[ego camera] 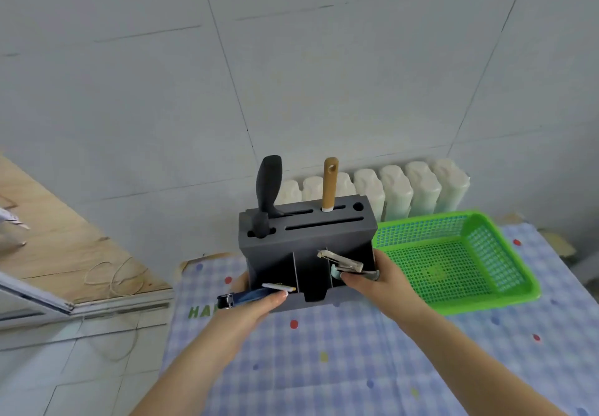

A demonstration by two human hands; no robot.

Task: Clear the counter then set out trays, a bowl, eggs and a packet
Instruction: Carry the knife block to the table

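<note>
We see our left hand (256,302) and right hand (376,277) gripping a dark grey knife block (308,247) mid-frame — slots on top, black handle (268,185), wooden handle (330,183) — green basket (505,289) at right, checked cloth (340,350) below.

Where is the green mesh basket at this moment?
In the head view, the green mesh basket sits on the checked tablecloth at the right, just right of the dark knife block and in front of the white bottles along the wall.

Knife blades inside the grey block (308,240); left fingers (241,281) behind it.
</note>
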